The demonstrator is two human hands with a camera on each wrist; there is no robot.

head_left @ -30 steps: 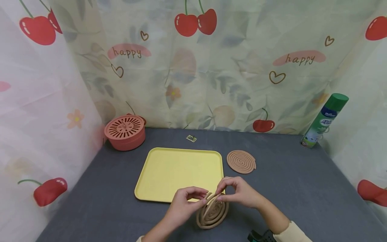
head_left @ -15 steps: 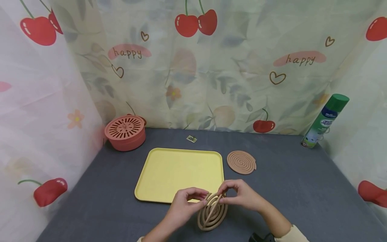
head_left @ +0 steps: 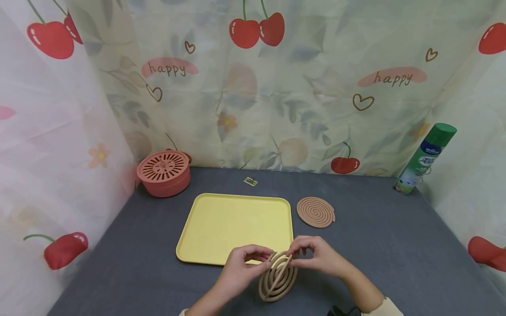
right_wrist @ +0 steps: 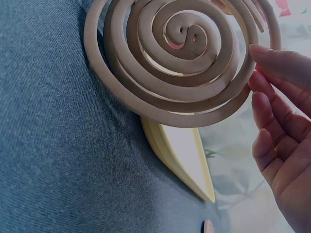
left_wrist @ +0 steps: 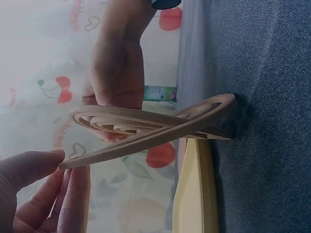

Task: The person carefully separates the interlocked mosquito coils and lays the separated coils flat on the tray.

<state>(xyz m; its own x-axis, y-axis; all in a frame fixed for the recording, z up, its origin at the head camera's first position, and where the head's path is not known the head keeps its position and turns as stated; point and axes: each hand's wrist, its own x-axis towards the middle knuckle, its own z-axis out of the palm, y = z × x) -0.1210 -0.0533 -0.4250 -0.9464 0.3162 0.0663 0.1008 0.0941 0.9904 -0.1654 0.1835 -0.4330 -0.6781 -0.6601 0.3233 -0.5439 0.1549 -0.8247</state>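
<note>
The head view shows a person's two hands working at a brown spiral coil [head_left: 278,281], held upright on edge in front of the near right corner of a yellow tray [head_left: 233,228]. The left hand [head_left: 246,267] pinches the end of one strand between thumb and fingers. The right hand [head_left: 316,256] grips an outer turn of the other strand, also between thumb and fingers.

In the left wrist view the coil's two strands stand apart at the top and cross lower down; its bottom edge comes down to the cloth-covered bench [head_left: 379,237], seemingly touching it. The right wrist view shows gaps between the turns and two small holes at the centre.

A second, flat coil [head_left: 315,212] lies on the bench just to the right of the tray. Behind the tray sits a small metal piece [head_left: 251,181], its details too small to tell. A red slotted container [head_left: 164,173] stands at the back left, a green spray can [head_left: 424,158] at the back right, before a cherry-printed curtain [head_left: 276,109].
</note>
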